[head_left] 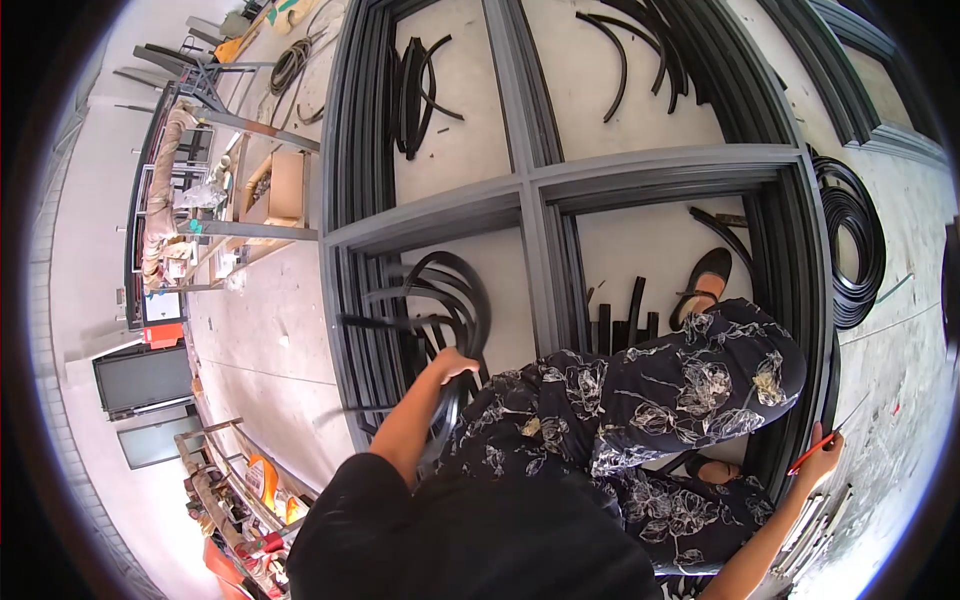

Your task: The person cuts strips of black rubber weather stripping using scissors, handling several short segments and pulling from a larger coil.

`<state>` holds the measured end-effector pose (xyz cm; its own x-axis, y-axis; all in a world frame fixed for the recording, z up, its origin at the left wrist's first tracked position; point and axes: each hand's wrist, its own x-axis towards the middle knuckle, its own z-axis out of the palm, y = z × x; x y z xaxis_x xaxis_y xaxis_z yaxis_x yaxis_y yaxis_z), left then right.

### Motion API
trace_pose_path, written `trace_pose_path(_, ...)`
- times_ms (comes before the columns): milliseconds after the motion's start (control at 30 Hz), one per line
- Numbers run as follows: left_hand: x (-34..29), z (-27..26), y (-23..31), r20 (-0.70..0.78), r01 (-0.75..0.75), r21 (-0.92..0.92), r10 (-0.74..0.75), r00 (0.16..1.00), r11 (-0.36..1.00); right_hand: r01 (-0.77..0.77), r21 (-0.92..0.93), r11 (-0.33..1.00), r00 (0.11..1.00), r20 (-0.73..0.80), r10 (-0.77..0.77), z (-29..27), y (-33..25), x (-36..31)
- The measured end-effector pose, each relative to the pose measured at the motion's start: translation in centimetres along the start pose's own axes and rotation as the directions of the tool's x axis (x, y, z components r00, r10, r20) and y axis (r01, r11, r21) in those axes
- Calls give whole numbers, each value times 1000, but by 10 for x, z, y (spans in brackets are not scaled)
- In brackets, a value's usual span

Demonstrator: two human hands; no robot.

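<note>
My left hand (455,364) is closed round a bundle of black rubber strips (465,290). The strips arch up and over beside the left side of a stack of dark grey window frames (535,250), and their ends are smeared by motion. Out on the right, past the outer edge of the stack, my right hand (822,462) is closed on a red-handled tool (808,454) with a thin pointed shaft. Its exact kind is too small to make out. I stand inside the frame openings, one shoe (708,280) showing on the floor.
Cut black strips (410,95) and curved lengths (655,50) lie in the far openings. Short pieces (630,325) lean in the near one. A coil of black strip (852,240) rests at right, below more frames (850,90). A rack with a cardboard box (278,190) stands left.
</note>
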<state>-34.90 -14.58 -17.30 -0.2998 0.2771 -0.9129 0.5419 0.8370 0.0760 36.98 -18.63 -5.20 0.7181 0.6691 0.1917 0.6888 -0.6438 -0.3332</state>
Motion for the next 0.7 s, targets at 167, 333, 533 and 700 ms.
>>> trace_pose_path(167, 109, 89, -78, 243, 30, -320, 51, 969, 947, 19, -14, 1000, 999, 32, -19, 7, 11, -10)
trace_pose_path(333, 36, 78, 13, 416, 2, -181, 75, 906, 983, 37, 62, 997, 999, 24, -39, 9, 17, -12)
trace_pose_path(533, 26, 89, -5, 419, 2, -96, 39, 907, 995, 20, -10, 1000, 1000, 8, -20, 10, 6, -6)
trace_pose_path(700, 17, 65, 41, 200, -36, 68, 22, 980, 997, 38, 7, 999, 999, -27, -38, -4, 27, -10)
